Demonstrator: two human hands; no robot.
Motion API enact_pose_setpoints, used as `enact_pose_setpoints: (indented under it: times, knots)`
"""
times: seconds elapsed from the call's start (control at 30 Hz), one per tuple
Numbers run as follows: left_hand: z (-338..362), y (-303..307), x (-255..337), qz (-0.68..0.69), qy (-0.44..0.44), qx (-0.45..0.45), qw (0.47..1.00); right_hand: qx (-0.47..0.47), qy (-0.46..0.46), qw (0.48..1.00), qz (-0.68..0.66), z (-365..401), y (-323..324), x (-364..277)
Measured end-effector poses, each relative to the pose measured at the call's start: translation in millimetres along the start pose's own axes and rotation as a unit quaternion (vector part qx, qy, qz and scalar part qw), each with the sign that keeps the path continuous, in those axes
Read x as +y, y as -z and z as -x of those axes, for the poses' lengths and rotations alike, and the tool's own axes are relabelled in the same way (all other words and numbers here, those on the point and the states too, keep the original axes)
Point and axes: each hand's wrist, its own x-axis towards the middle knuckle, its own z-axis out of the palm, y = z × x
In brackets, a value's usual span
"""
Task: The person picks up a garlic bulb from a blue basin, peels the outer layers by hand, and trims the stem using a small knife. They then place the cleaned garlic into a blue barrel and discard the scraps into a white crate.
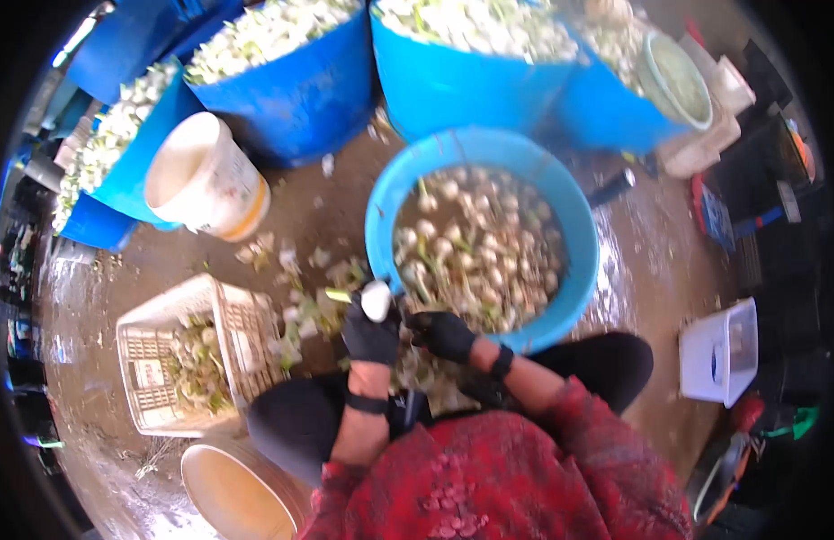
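Note:
In a black glove, my left hand is closed around a peeled white onion with a short green stalk pointing left. My right hand, also gloved in black, is just right of it with fingers curled; whatever they grip is too dark to make out. Both hands are over the near left rim of a round blue tub. Inside the tub, many onions with stalks and roots lie in murky water. Loose peelings litter the floor beside my left hand.
Large blue barrels heaped with white onions line the back. A white bucket stands before them. At left is a crate holding onions, with a pale bucket nearer me. A white plastic bin sits at right on the wet floor.

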Motion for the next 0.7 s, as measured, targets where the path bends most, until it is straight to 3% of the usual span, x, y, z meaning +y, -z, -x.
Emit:
enact_pose_setpoints:
  times: [0.03, 0.07, 0.1, 0.13, 0.17, 0.2, 0.23, 0.27, 0.37, 0.4, 0.47, 0.53, 0.57, 0.6, 0.63, 0.7]
  knots:
    - [4.6, -9.1, 4.9, 0.002, 0.012, -0.030, 0.999, 0.090, -0.032, 0.991, -0.094, -5.2, 11.8, -4.6]
    - [0.7, -4.7, -4.6, -0.084, -0.019, 0.048, 0.995, 0.173, -0.056, 0.965, -0.191, -7.8, 18.7, -9.2]
    - [-0.2, -3.2, -9.1, -0.240, -0.088, 0.022, 0.966, 0.199, -0.001, 0.945, -0.261, -15.4, 24.1, -12.0]
    - [-6.6, 14.3, -22.7, -0.431, -0.152, 0.009, 0.889, 0.218, 0.047, 0.917, -0.332, -21.1, 30.0, -13.9]
    - [1.0, -2.4, -21.1, -0.524, -0.177, -0.037, 0.833, 0.176, 0.044, 0.947, -0.265, -25.7, 41.3, -17.0]
    - [7.1, -12.7, -18.9, -0.487, -0.141, -0.045, 0.861, 0.136, 0.037, 0.970, -0.196, -26.6, 50.9, -20.0]
    - [6.1, -14.1, -16.9, -0.475, -0.121, -0.042, 0.871, 0.061, -0.088, 0.972, -0.207, -28.2, 42.7, 2.5]
    - [5.9, -13.3, -17.6, -0.463, -0.096, -0.041, 0.880, 0.063, -0.085, 0.973, -0.204, -34.2, 46.2, 1.5]
    - [-1.8, -0.1, -23.7, -0.466, -0.101, -0.061, 0.877, 0.091, 0.037, 0.988, -0.116, -44.2, 56.5, 4.5]
    - [-1.4, -2.1, -23.2, -0.517, -0.100, -0.031, 0.850, 0.054, 0.073, 0.995, 0.030, -49.5, 62.1, 10.9]
    - [-10.9, 10.5, -34.0, -0.403, -0.052, -0.005, 0.914, 0.103, 0.113, 0.988, 0.034, -66.4, 76.8, 13.3]
    - [-5.0, -4.7, -21.5, -0.371, -0.001, -0.009, 0.929, 0.217, 0.065, 0.971, -0.083, -105.9, 102.0, 53.1]
    - [-4.4, -3.9, -21.8, -0.345, -0.004, -0.008, 0.939, 0.247, 0.172, 0.887, 0.352, -117.3, 150.2, 50.3]
    - [-1.9, -3.3, -22.7, -0.320, -0.004, -0.004, 0.948, 0.491, 0.197, 0.814, 0.240, -140.8, 181.5, 30.4]
    - [3.5, -14.9, -16.4, -0.349, 0.014, 0.007, 0.937, 0.361, 0.109, 0.922, -0.080, -163.2, 209.9, 79.2]
    - [2.3, -19.3, -16.1, -0.376, 0.004, 0.005, 0.927, 0.439, 0.213, 0.854, 0.183, -149.1, 258.6, 21.1]
